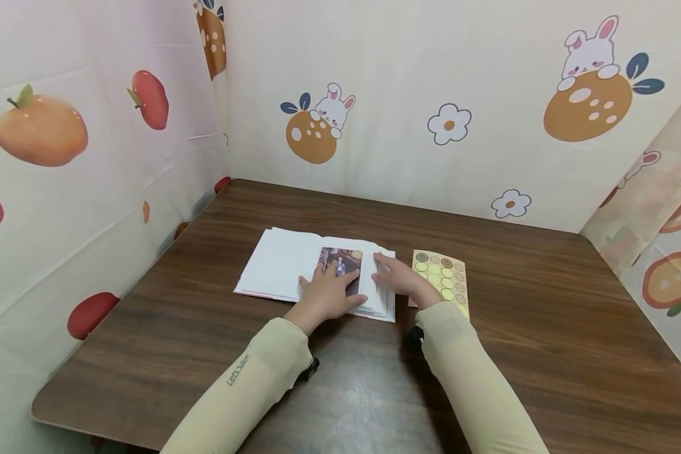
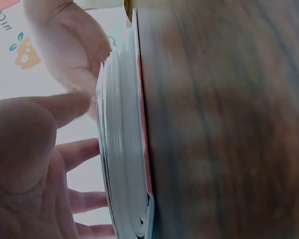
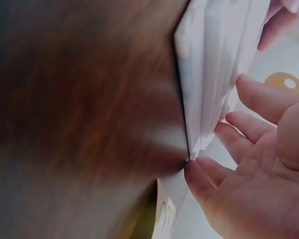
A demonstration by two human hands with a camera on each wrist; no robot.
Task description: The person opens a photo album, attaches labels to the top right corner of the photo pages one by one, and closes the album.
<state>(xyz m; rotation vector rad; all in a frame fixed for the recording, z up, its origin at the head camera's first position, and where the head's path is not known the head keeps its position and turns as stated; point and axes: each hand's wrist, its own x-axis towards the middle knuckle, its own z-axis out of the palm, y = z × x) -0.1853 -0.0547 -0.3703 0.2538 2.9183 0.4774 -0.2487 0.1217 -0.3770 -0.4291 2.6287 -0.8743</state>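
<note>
An open book [image 1: 284, 261] with white pages lies on the brown table. On its right-hand page is a dark photo [image 1: 340, 255] with a small round yellowish sticker [image 1: 357, 254] at its upper right corner. My left hand [image 1: 326, 295] rests spread across this photo and page, partly covering the picture. At the book's right edge, my right hand [image 1: 400, 279] touches the page edges with thumb and fingertips. The right wrist view shows those fingers [image 3: 239, 142] against the stacked edges. From the left wrist, the thick page block [image 2: 122, 134] is seen side-on.
Just right of the book lies a sheet of round yellow and brown stickers [image 1: 444, 271], partly hidden by the right forearm. The wooden table [image 1: 545, 328] extends around both arms. A patterned curtain [image 1: 397, 82] hangs behind it and along the sides.
</note>
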